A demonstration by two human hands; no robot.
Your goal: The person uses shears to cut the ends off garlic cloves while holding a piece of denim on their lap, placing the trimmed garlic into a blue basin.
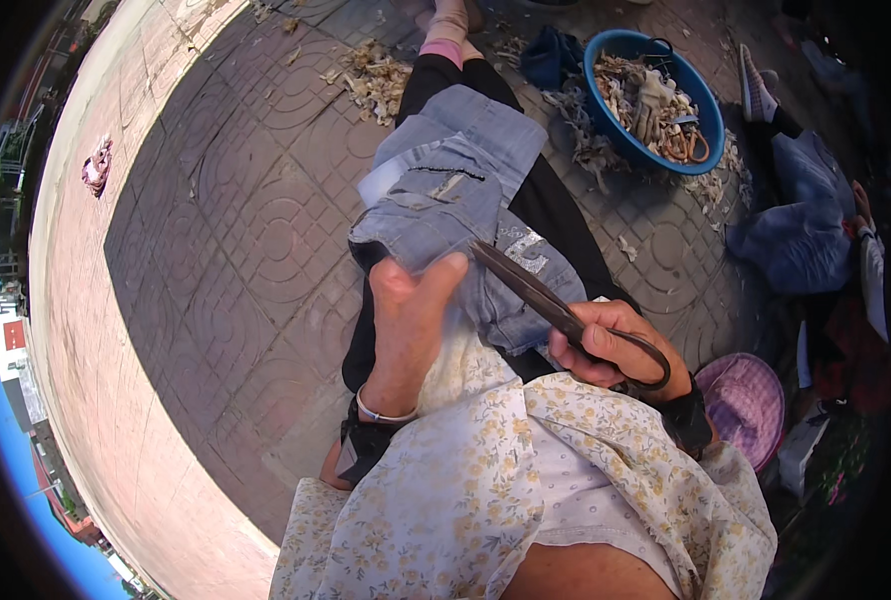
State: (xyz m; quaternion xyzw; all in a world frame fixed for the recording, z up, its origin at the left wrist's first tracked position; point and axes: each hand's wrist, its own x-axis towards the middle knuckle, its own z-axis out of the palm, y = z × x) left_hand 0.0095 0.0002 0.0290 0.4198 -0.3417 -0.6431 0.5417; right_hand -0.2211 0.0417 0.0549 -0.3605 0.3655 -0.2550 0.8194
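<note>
A piece of faded blue denim clothing (446, 215), with a dark stitched line and a glittery patch, lies folded across my lap. My left hand (403, 325) is closed on its near left edge, thumb on top. Dark-handled scissors (528, 285) are in my right hand (621, 345), fingers around the handle loops. Their blades look together and point up and left, with the tip at the denim just right of my left thumb. Whether the tip touches the cloth I cannot tell. A whitish cloth or paper piece (378, 183) shows at the denim's left side.
A blue basin (708, 100) at the far right holds pale scraps, a glove and orange-handled scissors. Scraps (376, 80) litter the paving ahead. A person in jeans (806, 220) sits at the right, and a pink checked hat (744, 408) lies by my right elbow.
</note>
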